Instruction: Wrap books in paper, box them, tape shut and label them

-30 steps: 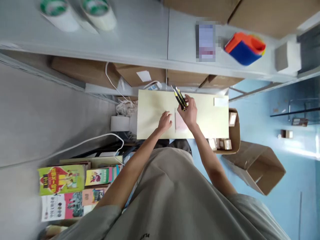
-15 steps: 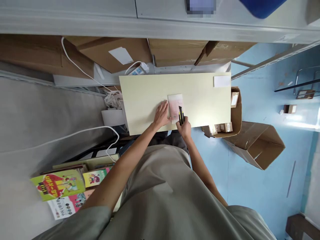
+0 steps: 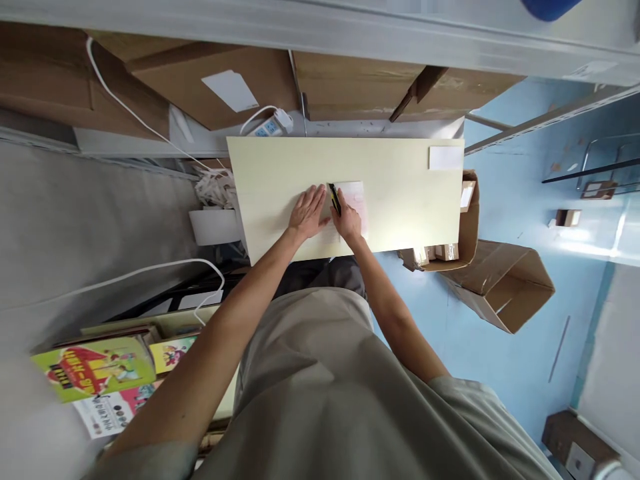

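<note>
a pale yellow table [image 3: 400,200] is seen from above, with its near edge just ahead of the person's body and its far edge close under cardboard boxes [image 3: 320,87] on a shelf. the left hand [image 3: 307,213] is laid flat, fingers spread, on the table top just left of a small pinkish packet [image 3: 356,200], which lies near the middle of the table, a little toward the near edge. the right hand [image 3: 347,221] is closed around a yellow and black utility knife [image 3: 334,199], whose tip is held at the packet's left edge, between the two hands. whether the left fingertips touch the packet cannot be told. much of the table top is bare to the right of the packet, as far as a white card [image 3: 446,158] lying at the far right corner. bare table is also seen to the left of the left hand, up to the left edge. beyond that edge a tangle of white cable [image 3: 215,190] and a power strip [image 3: 270,123] are found. against the right edge an open carton [image 3: 463,230] holding small boxes is set, and a second open carton [image 3: 505,287] lies on its side on the blue floor [image 3: 525,373] well apart from the table. books [image 3: 100,373] are stacked at the lower left.
</note>
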